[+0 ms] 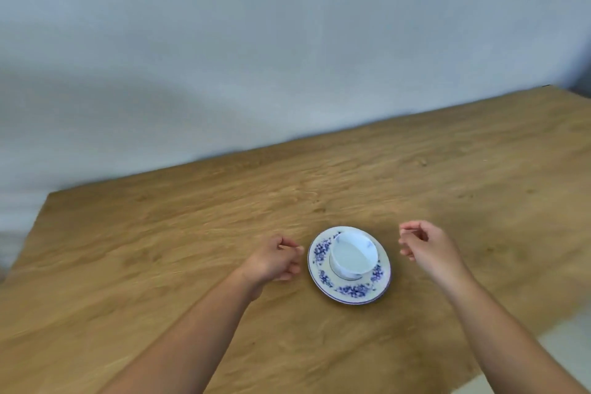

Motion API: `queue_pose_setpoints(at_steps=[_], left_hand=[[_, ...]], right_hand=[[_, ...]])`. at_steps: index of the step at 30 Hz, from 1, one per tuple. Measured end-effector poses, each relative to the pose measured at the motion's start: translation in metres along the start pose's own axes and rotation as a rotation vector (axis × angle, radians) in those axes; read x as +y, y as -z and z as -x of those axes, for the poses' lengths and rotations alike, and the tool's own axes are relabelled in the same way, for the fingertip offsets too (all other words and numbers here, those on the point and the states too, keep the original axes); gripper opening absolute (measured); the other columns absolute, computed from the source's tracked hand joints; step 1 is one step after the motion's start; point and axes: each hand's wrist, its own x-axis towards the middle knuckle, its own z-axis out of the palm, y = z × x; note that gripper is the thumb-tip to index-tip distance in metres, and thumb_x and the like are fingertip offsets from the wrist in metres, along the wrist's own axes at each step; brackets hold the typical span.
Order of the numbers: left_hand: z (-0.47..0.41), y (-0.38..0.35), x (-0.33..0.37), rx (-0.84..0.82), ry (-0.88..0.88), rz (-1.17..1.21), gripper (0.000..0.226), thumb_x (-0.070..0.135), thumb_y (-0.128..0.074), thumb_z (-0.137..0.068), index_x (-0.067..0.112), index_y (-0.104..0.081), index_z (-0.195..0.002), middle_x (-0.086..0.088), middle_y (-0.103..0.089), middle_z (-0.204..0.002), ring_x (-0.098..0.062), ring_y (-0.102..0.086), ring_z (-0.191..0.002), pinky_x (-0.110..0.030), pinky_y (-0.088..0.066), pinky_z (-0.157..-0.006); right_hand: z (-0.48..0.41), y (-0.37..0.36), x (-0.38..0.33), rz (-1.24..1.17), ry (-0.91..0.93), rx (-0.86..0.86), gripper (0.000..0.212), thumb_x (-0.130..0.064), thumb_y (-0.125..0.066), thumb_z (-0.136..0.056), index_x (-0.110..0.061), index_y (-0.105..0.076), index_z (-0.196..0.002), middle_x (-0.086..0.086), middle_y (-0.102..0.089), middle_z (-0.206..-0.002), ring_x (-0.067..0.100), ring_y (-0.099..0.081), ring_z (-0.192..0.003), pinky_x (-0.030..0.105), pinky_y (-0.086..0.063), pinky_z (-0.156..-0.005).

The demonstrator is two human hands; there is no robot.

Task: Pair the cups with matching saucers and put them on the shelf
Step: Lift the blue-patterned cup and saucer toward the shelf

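Observation:
A white cup (353, 254) with faint blue marks stands upright on a white saucer (351, 291) rimmed with blue flowers, on the wooden table. My left hand (275, 261) hovers just left of the saucer, fingers loosely curled, holding nothing. To the right of the saucer, my right hand (427, 246) is a short gap away from it, fingers also curled and holding nothing. Neither hand touches the cup or saucer. No shelf is in view.
The wooden table (192, 249) runs from lower left to upper right, with its far edge against a pale grey wall (287, 41). Pale floor (569, 349) shows past the table's near right edge.

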Motion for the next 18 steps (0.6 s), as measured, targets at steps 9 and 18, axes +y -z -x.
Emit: queue_pose_setpoints(at_steps=[9, 18], left_hand=[[-0.017, -0.033, -0.017, 0.062, -0.005, -0.103, 0.018, 0.011, -0.062, -0.09, 0.006, -0.058, -0.107, -0.011, -0.065, -0.084, -0.011, -0.062, -0.058, -0.021, -0.057, -0.052], [-0.007, -0.005, -0.016, 0.132, -0.084, -0.028, 0.021, 0.005, -0.059, -0.091, 0.002, -0.061, -0.111, -0.011, -0.066, -0.079, -0.012, -0.06, -0.057, -0.017, -0.052, -0.047]], right_hand=[[-0.003, -0.026, 0.024, 0.188, -0.083, -0.227, 0.015, -0.023, -0.057, -0.09, -0.016, -0.057, -0.104, 0.008, -0.067, -0.092, 0.019, -0.06, -0.05, 0.021, -0.044, -0.041], [0.002, -0.044, -0.008, 0.081, 0.002, -0.248, 0.014, -0.013, -0.058, -0.09, -0.012, -0.061, -0.103, 0.014, -0.067, -0.085, 0.004, -0.055, -0.037, 0.021, -0.044, -0.039]])
